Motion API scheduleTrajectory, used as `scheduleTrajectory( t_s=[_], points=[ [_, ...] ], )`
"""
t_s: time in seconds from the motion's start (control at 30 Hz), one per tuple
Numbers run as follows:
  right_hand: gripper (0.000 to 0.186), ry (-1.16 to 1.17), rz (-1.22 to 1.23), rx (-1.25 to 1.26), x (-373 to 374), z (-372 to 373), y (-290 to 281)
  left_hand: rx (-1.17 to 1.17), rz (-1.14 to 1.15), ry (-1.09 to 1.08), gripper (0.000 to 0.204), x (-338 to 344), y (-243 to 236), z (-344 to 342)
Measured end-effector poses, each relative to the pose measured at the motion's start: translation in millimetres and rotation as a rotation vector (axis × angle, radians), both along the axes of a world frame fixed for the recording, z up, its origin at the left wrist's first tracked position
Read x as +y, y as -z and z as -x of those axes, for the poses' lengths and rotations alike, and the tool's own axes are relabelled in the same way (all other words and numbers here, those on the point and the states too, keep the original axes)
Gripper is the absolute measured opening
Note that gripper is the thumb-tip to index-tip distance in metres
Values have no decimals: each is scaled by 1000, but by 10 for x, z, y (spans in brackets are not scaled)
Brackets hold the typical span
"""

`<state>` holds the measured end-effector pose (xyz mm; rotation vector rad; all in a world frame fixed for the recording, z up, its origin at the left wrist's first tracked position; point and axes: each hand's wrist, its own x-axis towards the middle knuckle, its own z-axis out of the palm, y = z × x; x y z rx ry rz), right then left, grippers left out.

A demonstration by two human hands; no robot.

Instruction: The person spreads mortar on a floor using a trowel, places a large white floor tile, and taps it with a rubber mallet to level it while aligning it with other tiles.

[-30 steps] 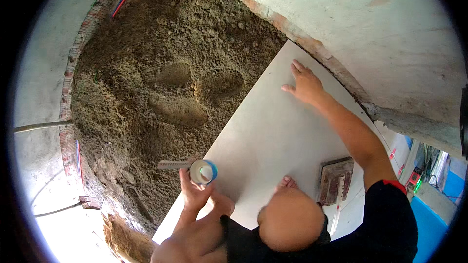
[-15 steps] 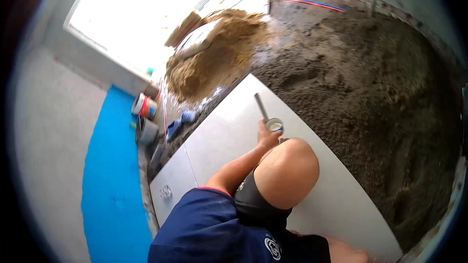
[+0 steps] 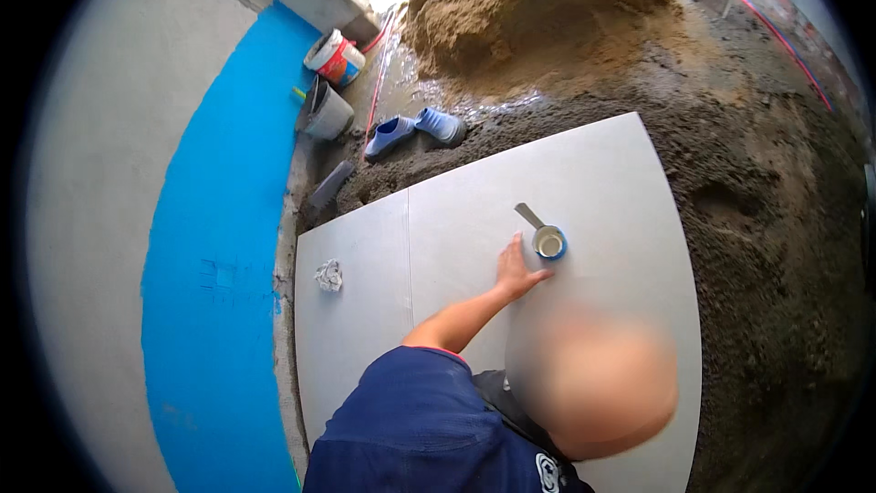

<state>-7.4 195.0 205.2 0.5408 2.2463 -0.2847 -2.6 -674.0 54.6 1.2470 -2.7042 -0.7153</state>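
A small round tub [image 3: 549, 244] with a blue outside and pale contents stands on a large light-grey tile [image 3: 474, 192]. From its far-left rim sticks out a flat grey strip [image 3: 527, 215], like a putty knife; its lower end is hidden. My left hand [image 3: 518, 274] is beside the tub on the tile, thumb and fingers spread around its near-left side, holding nothing. My right hand is out of sight, and a blurred bent knee [image 3: 593, 379] covers the tile near me.
Crumpled wrapping [image 3: 329, 276] lies on the left tile. Beyond the tile edge are blue shoes [image 3: 441, 127], a grey bucket [image 3: 327, 111], a white-and-red bucket [image 3: 335, 57], a grey flat tool [image 3: 331, 185] and a sand pile [image 3: 547, 36]. Dark mortar [image 3: 776, 310] borders the right side; blue coating [image 3: 219, 283] covers the wall's lower part.
My left hand has let go of the tub and opened beside it. The view has turned, so the tile, shoes and buckets sit differently in the picture.
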Motion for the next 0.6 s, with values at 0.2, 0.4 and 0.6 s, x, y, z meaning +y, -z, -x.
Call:
scheduleTrajectory(
  t_s=[0.2,0.4,0.6],
  points=[
    [59,-438,-90,-1,-2226,2236,-808,-391,167,-305,92,-442,214,-1584],
    [40,-694,312,284,-4252,3269,-335,-282,234,-411,86,-420,242,-1805],
    [35,-1128,483,180,-5950,2979,-649,-226,267,-640,85,-604,289,-1691]
  ],
)
